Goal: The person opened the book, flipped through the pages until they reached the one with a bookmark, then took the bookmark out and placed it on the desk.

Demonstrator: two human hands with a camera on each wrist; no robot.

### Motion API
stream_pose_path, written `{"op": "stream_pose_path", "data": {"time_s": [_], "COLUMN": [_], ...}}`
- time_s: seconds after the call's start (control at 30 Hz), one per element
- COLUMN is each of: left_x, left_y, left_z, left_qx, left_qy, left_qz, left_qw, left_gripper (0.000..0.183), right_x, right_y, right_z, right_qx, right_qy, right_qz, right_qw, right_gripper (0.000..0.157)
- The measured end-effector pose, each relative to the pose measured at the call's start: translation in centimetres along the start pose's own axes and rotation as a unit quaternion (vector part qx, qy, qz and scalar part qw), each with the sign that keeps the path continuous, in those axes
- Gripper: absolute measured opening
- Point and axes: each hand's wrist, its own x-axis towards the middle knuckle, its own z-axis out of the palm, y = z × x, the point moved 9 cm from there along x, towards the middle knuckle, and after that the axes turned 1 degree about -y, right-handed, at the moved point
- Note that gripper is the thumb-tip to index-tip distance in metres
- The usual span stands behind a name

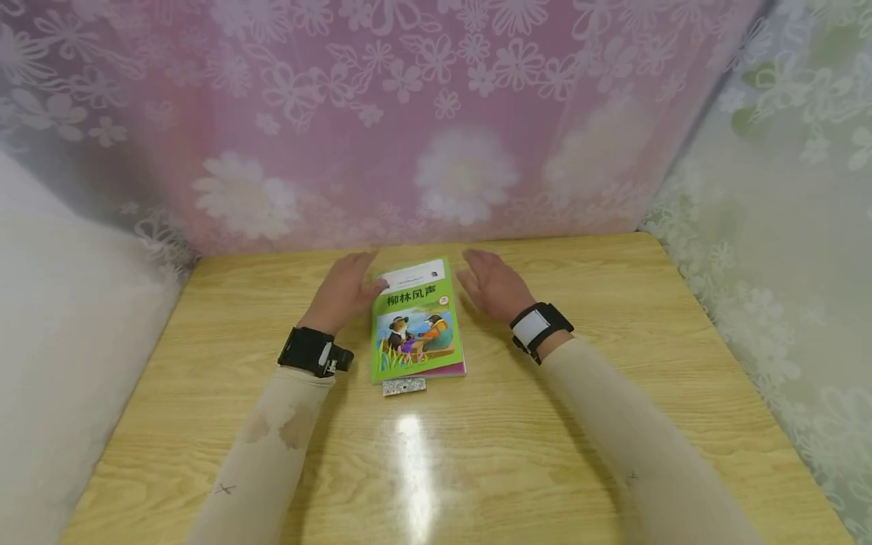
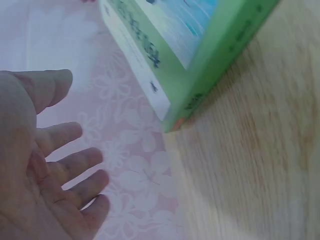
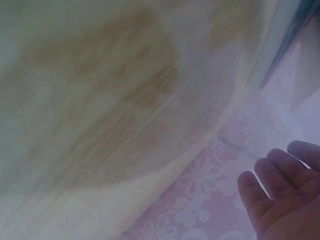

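Observation:
A green-covered picture book (image 1: 412,318) lies face up on the wooden table, its spine (image 2: 225,55) toward the left hand. From under its lower right corner shows the magenta edge (image 1: 446,370) of something beneath. My left hand (image 1: 343,294) is beside the book's left edge, thumb close to the cover; its fingers are spread apart in the left wrist view. On the other side, my right hand (image 1: 496,288) hovers just off the book's upper right edge with fingers extended. In the right wrist view that hand (image 3: 287,192) holds nothing.
A small patterned strip (image 1: 404,387) lies at the book's near edge. Pink floral cloth (image 1: 354,151) hangs behind the wooden table (image 1: 586,424), with pale floral cloth (image 1: 783,250) on the right. Black straps (image 1: 306,352) circle both wrists.

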Motion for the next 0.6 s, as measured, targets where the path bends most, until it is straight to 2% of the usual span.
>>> {"op": "stream_pose_path", "data": {"time_s": [0.1,0.27,0.4,0.6], "left_x": [-1.2,-3.4,-4.9,-6.3], "left_y": [0.5,2.3,3.7,4.7], "left_z": [-0.1,0.3,1.4,3.5], "left_qx": [-0.010,-0.005,-0.016,-0.035], "left_qy": [-0.009,-0.021,-0.029,-0.033], "left_qz": [-0.009,0.004,0.014,0.010], "left_qw": [0.9999,0.9998,0.9993,0.9988], "left_gripper": [0.056,0.035,0.023,0.019], "right_x": [-0.4,-1.8,-3.2,-5.4], "right_y": [-0.5,-0.9,-1.2,-1.5], "right_z": [-0.1,-0.1,0.3,1.3], "right_qx": [0.023,0.073,0.115,0.146], "right_qy": [0.012,0.017,0.007,-0.011], "right_qz": [0.002,0.037,0.063,0.109], "right_qw": [1.000,0.997,0.991,0.983], "right_gripper": [0.051,0.041,0.034,0.027]}}
